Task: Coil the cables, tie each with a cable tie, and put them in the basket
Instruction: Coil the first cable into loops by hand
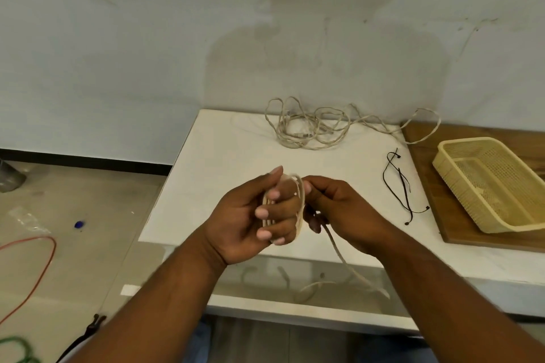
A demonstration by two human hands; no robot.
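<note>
My left hand (253,215) holds a small coil of beige cable (300,209) wound around its curled fingers, above the white table's front edge. My right hand (336,209) pinches the same cable just right of the coil. The loose tail of that cable (339,253) trails down below the table edge. A second, tangled beige cable (309,130) lies at the back of the table. Black cable ties (398,186) lie to the right of my hands. The yellow plastic basket (442,156) sits at the far right and looks empty.
The basket rests on a wooden board (427,174) beside the white table (212,174). On the floor at left lie a red cable (47,262), a green cable (17,348), a blue cap (79,224) and plastic wrap.
</note>
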